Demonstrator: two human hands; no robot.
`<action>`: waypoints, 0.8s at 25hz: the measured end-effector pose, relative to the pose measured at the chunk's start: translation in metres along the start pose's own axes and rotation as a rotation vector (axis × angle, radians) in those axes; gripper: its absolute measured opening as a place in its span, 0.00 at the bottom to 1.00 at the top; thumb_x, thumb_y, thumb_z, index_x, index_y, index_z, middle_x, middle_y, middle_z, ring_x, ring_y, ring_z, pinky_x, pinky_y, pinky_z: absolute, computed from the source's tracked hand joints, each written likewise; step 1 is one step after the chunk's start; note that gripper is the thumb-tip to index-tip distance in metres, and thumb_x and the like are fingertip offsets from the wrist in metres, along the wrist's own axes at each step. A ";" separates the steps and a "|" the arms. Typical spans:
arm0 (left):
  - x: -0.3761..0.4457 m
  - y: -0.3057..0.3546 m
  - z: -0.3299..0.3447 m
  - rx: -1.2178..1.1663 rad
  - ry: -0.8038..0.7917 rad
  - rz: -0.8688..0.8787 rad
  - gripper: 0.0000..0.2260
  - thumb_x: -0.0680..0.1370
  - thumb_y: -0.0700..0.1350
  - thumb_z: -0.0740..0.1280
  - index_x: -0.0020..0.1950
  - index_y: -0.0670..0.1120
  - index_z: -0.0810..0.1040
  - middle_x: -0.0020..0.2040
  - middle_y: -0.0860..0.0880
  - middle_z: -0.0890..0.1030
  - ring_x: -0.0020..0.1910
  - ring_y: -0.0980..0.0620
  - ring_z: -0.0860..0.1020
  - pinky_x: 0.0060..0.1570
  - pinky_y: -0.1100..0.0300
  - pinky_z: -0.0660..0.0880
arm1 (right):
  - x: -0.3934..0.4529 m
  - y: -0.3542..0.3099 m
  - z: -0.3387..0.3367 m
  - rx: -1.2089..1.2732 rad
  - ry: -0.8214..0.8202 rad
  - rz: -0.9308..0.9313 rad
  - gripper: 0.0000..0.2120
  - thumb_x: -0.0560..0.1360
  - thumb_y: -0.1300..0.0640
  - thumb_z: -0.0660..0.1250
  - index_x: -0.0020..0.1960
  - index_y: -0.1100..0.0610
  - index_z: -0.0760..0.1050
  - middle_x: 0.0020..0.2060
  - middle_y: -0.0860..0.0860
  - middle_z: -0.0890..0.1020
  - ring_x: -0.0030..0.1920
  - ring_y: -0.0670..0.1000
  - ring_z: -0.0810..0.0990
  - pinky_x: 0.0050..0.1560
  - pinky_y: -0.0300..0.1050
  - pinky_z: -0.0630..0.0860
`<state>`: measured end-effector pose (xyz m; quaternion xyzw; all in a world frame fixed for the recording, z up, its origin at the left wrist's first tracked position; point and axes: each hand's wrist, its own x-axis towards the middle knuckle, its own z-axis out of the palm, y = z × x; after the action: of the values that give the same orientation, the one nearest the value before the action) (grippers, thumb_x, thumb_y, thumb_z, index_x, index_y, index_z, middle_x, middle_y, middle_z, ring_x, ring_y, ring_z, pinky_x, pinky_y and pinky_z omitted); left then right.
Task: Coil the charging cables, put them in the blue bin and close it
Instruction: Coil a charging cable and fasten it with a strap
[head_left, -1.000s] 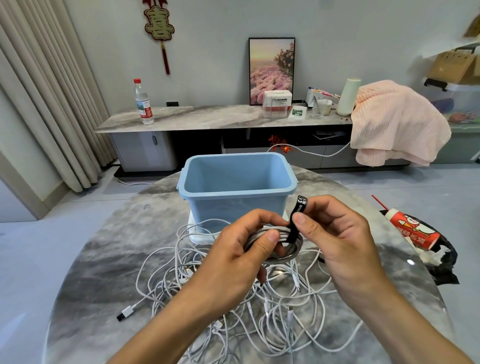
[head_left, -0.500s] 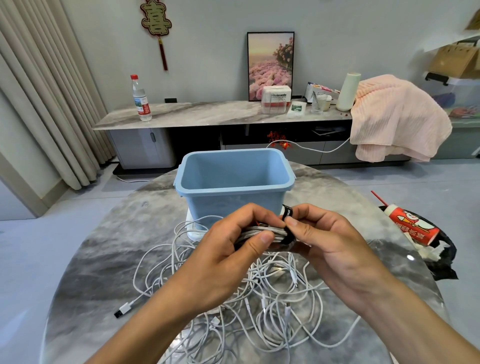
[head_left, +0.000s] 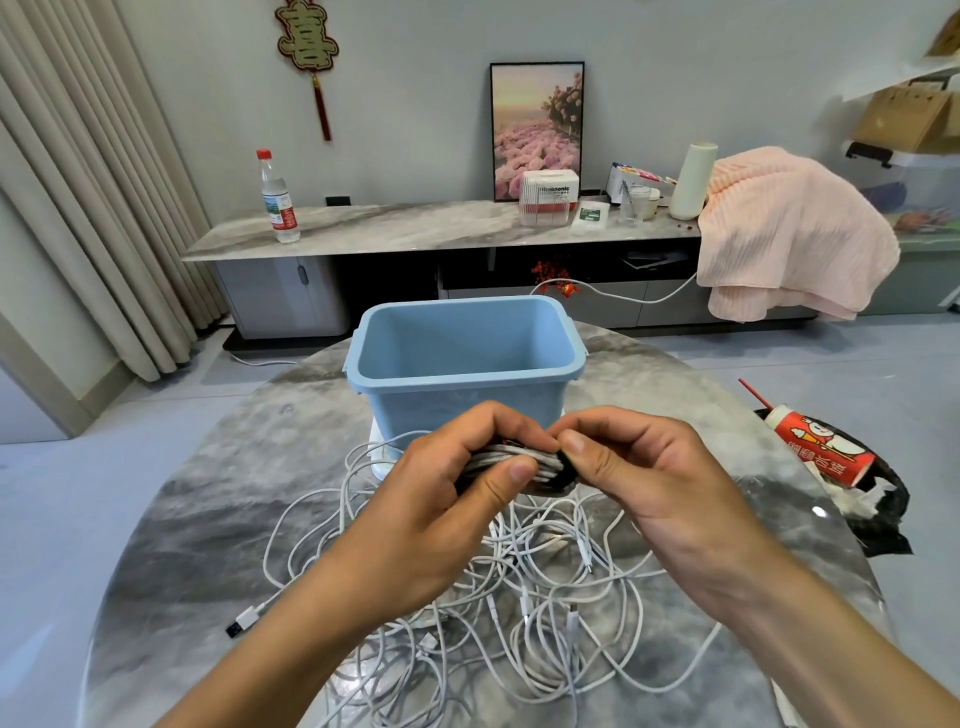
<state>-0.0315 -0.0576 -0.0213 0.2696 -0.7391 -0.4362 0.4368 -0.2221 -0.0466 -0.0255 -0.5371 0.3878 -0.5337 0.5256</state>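
Grey walls (head_left: 727, 78), marble sideboard (head_left: 415, 228), curtains (head_left: 78, 182)

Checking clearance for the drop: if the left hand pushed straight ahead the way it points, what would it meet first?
Probably the near wall of the blue bin, just beyond the left hand gripping the coiled cable; depth is unclear.

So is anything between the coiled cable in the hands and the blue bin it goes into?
Nothing visible. Both hands, left hand and right hand, grip the coiled cable just in front of the blue bin, whose top is open with no lid on.
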 end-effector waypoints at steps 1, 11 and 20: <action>0.000 0.000 -0.001 0.034 -0.008 0.011 0.08 0.79 0.44 0.63 0.55 0.44 0.77 0.50 0.49 0.84 0.49 0.49 0.83 0.49 0.57 0.78 | 0.000 -0.002 -0.001 -0.035 -0.021 -0.020 0.09 0.70 0.57 0.70 0.46 0.61 0.84 0.39 0.55 0.85 0.42 0.47 0.82 0.46 0.35 0.77; 0.002 0.002 0.000 0.015 -0.126 0.088 0.06 0.81 0.40 0.62 0.54 0.41 0.77 0.42 0.63 0.78 0.37 0.63 0.76 0.40 0.72 0.70 | 0.000 0.005 -0.011 0.104 -0.366 0.187 0.24 0.76 0.48 0.68 0.60 0.67 0.76 0.57 0.62 0.76 0.59 0.52 0.75 0.62 0.44 0.71; -0.001 0.003 0.005 -0.008 -0.157 0.150 0.06 0.81 0.38 0.62 0.55 0.38 0.76 0.46 0.59 0.79 0.39 0.59 0.81 0.36 0.67 0.74 | -0.001 -0.009 -0.006 0.186 -0.418 0.325 0.18 0.74 0.57 0.56 0.48 0.72 0.74 0.35 0.50 0.77 0.40 0.42 0.77 0.45 0.34 0.72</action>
<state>-0.0357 -0.0537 -0.0201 0.1768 -0.7872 -0.4252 0.4102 -0.2293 -0.0450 -0.0178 -0.5158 0.3015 -0.3534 0.7198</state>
